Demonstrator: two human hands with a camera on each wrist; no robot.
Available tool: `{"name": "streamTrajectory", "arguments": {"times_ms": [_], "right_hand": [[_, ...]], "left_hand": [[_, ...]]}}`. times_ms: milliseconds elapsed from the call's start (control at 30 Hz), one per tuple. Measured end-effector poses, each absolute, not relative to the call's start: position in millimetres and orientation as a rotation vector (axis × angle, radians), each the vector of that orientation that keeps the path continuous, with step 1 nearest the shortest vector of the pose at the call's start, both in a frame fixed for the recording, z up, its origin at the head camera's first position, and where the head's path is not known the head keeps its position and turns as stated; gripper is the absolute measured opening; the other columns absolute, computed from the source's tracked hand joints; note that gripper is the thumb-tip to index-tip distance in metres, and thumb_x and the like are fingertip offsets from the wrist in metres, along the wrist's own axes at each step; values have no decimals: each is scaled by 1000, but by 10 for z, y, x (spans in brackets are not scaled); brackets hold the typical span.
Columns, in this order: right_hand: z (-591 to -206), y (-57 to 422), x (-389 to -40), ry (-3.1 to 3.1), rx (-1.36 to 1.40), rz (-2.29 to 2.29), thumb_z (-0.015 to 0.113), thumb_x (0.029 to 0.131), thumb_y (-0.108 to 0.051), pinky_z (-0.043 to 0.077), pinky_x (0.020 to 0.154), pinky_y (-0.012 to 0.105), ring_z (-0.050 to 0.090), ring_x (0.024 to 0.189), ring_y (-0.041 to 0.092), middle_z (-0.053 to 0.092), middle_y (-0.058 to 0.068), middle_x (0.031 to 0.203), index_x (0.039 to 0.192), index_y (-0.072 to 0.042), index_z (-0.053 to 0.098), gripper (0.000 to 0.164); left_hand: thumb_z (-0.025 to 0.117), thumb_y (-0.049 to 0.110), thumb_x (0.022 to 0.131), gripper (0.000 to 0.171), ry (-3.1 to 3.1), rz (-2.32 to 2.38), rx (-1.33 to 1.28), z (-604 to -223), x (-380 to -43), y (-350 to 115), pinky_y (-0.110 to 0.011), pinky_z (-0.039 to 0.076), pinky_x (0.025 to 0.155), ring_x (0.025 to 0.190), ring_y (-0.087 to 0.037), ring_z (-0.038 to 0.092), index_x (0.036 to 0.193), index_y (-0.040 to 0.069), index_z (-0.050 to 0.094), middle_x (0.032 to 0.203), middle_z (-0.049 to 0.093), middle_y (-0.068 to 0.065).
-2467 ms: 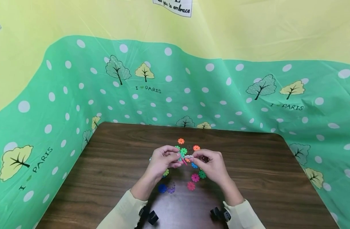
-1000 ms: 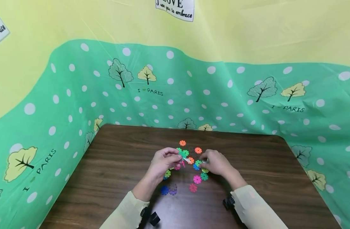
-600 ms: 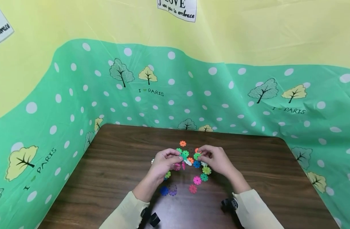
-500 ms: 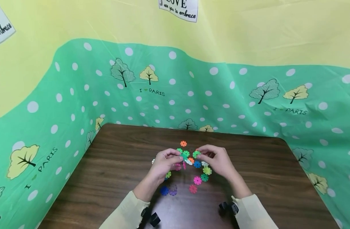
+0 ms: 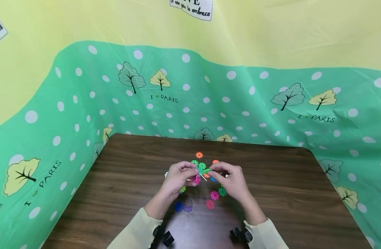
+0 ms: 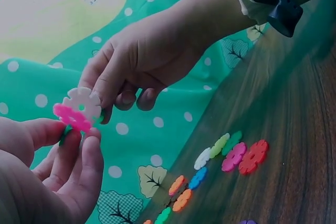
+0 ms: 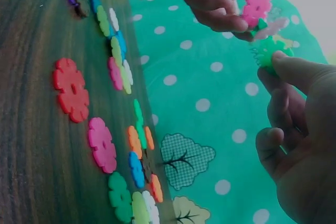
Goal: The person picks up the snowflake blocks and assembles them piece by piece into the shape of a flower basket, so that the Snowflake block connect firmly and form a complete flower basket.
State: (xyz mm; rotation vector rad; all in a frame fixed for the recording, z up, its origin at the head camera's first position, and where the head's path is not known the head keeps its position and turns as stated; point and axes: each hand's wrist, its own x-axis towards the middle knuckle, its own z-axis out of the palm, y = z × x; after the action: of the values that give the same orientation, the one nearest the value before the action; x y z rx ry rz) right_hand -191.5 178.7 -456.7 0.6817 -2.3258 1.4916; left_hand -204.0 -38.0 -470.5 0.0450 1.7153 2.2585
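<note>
Above the table, my left hand [image 5: 177, 177] pinches a small cluster of notched, flower-shaped plastic discs. In it a pink disc [image 6: 72, 117] and a white disc [image 6: 82, 99] are joined at an angle, and a bit of darker green disc [image 7: 259, 25] shows between them. Thumb and fingers of my right hand [image 5: 230, 177] pinch a bright green disc [image 7: 271, 52]. In the right wrist view that disc's edge overlaps the white disc's edge. In the left wrist view it is mostly hidden behind the white disc and fingers.
Several loose flower discs lie on the dark wood table [image 5: 131, 193] beneath the hands. Among them are a red disc [image 7: 71, 90], a pink disc [image 5: 214, 195], a blue disc [image 5: 178, 206] and an orange disc [image 5: 199, 155]. A green patterned cloth [image 5: 209, 103] hangs behind the table.
My right hand left the white disc joined to the left-hand cluster and reached right among the loose discs. It took up a bright green disc and brought it left to the cluster.
</note>
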Motion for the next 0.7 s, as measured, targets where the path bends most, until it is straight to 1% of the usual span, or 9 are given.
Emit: {"name": "streamTrajectory", "arguments": {"times_ms": [100, 200, 267, 433, 500, 600, 700], "right_hand": [[-4496, 1753, -1884, -2308, 718, 1472, 80, 84, 5, 47, 53, 22, 54, 60, 15, 74, 7, 80, 91, -2, 77, 11], [-4500, 1744, -1890, -2289, 742, 1444, 80, 83, 6, 45, 52, 20, 53, 60, 13, 75, 9, 82, 91, -3, 77, 12], [-4554, 1750, -1916, -2279, 751, 1423, 80, 83, 6, 44, 53, 20, 52, 61, 11, 75, 10, 84, 92, -5, 78, 14], [-4700, 1765, -1969, -2269, 777, 1362, 83, 80, 5, 44, 54, 18, 52, 64, 6, 75, 4, 84, 93, -12, 79, 22], [-4738, 1762, -1976, -2259, 787, 1362, 83, 79, 6, 44, 54, 19, 52, 63, 7, 75, 4, 84, 92, -11, 79, 22], [-4778, 1748, -1985, -2256, 796, 1360, 84, 77, 8, 47, 56, 19, 55, 64, 8, 75, 5, 83, 90, -9, 79, 22], [-4810, 1740, -1991, -2273, 780, 1349, 86, 77, 4, 49, 56, 20, 57, 65, 8, 75, 1, 83, 89, -13, 80, 22]], "left_hand": [[71, 3, 93, 17, 1731, 2260, 41, -4693, -2046, -386, -30, 62, 61, 68, -18, 74, 109, -5, 69, 82, 75, -5], [73, 5, 92, 17, 1736, 2253, 40, -4687, -2046, -389, -30, 62, 61, 67, -18, 74, 107, -3, 70, 82, 75, -6], [75, 7, 91, 19, 1746, 2243, 42, -4686, -2043, -388, -31, 62, 62, 67, -18, 73, 107, -2, 70, 83, 75, -7], [77, 6, 90, 23, 1809, 2224, 53, -4663, -2019, -379, -37, 64, 65, 67, -18, 72, 108, -7, 70, 83, 75, -9], [76, 5, 91, 23, 1826, 2224, 55, -4655, -2004, -374, -38, 64, 65, 67, -18, 72, 108, -8, 70, 82, 74, -8], [76, 3, 90, 19, 1840, 2217, 48, -4654, -1988, -360, -35, 63, 62, 65, -16, 71, 106, -7, 72, 80, 73, -6], [76, 2, 90, 16, 1853, 2206, 51, -4665, -1984, -345, -34, 63, 61, 63, -14, 70, 103, -6, 73, 78, 73, -5]]}}
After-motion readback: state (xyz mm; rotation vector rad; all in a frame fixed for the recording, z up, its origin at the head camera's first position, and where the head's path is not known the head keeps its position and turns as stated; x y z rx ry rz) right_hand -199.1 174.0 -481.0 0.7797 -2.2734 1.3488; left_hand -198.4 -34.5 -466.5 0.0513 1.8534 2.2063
